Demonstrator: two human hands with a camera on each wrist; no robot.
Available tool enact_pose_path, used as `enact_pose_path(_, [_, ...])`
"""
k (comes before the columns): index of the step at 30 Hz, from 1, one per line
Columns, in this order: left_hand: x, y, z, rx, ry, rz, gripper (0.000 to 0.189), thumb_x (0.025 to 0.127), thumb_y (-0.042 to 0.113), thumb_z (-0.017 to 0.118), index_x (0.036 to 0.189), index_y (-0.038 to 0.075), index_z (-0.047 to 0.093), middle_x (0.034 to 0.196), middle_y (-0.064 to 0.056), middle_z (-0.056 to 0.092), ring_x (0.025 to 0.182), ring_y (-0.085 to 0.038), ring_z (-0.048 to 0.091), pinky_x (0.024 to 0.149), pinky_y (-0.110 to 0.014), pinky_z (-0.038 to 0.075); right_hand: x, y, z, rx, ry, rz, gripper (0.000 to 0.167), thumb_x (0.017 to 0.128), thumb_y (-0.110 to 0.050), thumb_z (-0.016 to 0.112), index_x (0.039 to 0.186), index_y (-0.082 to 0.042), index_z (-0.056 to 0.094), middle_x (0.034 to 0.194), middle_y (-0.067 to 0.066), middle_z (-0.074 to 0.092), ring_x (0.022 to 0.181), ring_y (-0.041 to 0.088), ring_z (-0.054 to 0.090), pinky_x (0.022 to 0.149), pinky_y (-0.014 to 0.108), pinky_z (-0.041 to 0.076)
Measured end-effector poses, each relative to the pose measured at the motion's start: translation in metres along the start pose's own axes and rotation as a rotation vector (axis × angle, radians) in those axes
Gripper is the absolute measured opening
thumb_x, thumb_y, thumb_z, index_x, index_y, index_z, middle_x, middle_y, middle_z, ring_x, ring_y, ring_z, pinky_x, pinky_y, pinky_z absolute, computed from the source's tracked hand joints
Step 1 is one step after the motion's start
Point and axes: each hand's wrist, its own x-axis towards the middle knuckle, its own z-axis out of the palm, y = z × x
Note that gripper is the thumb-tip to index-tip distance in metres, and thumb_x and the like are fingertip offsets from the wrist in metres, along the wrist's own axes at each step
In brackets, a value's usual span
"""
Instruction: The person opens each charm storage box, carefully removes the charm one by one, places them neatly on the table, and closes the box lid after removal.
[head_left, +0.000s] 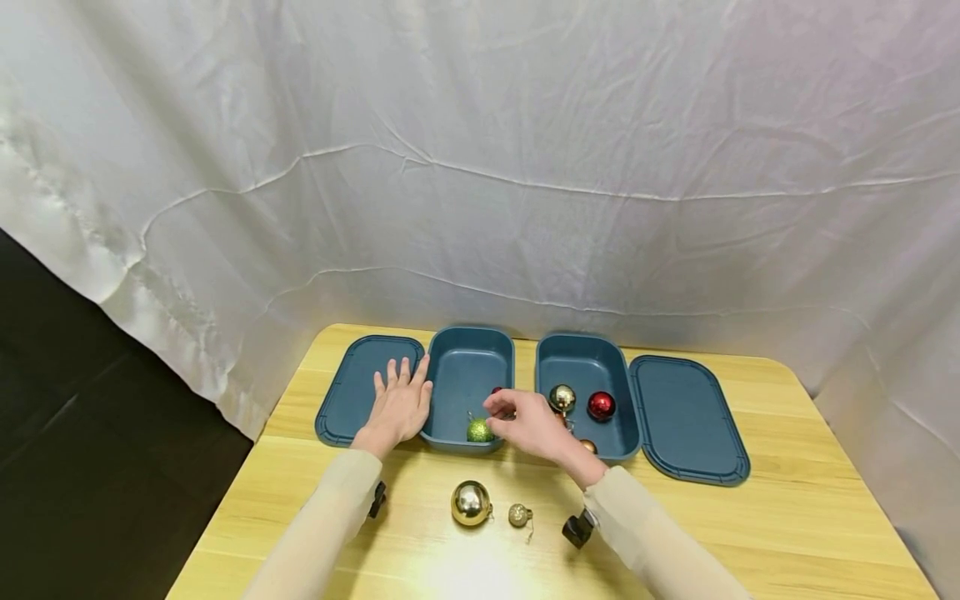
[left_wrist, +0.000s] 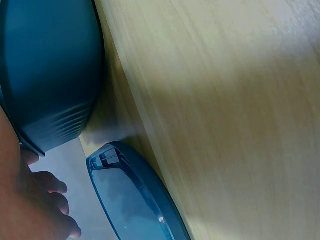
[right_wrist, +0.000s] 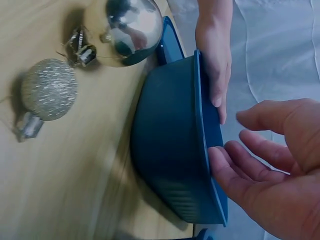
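My left hand (head_left: 397, 404) lies with fingers spread at the left rim of the left blue box (head_left: 468, 375), overlapping the lid beside it. Over that box's right rim hovers my right hand (head_left: 528, 427), fingers loosely bent. In the right wrist view its thumb and fingers (right_wrist: 227, 172) stand apart with nothing between them, one fingertip close to the rim. A green glitter bauble (head_left: 478, 431) sits in the box's near end, below the right fingertips. Part of a small red bauble (head_left: 497, 390) shows at the right wall, partly hidden by the right hand.
The right blue box (head_left: 573, 358) holds a gold bauble (head_left: 562, 397), a red bauble (head_left: 602, 406) and copper-coloured ones, partly hidden. Blue lids flank the boxes, left (head_left: 358, 392) and right (head_left: 690, 417). A large gold bauble (head_left: 470, 503) and a small glittery one (head_left: 518, 515) lie in front.
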Motion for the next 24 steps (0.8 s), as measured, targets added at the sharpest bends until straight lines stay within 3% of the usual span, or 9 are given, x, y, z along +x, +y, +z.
enact_pose_path(9, [-0.001, 0.001, -0.001, -0.017, -0.006, -0.005, 0.060, 0.116, 0.036, 0.029, 0.172, 0.020, 0.013, 0.173, -0.029, 0.019, 0.161, -0.052, 0.008, 0.127, -0.073, 0.004, 0.016, -0.010, 0.007, -0.081, -0.118, 0.021, 0.025, 0.095, -0.005, 0.072, 0.119, 0.001, 0.074, 0.113, 0.018, 0.075, 0.104, 0.029, 0.072, 0.090, 0.044, 0.060])
enact_pose_path(24, [-0.001, 0.001, -0.001, -0.047, -0.012, -0.015, 0.060, 0.116, 0.036, 0.029, 0.172, 0.020, 0.013, 0.172, -0.030, 0.019, 0.161, -0.052, 0.007, 0.128, -0.073, 0.003, 0.037, -0.003, 0.033, -0.177, -0.156, 0.020, 0.028, 0.089, 0.000, 0.077, 0.117, 0.001, 0.075, 0.111, 0.016, 0.077, 0.105, 0.032, 0.074, 0.094, 0.047, 0.061])
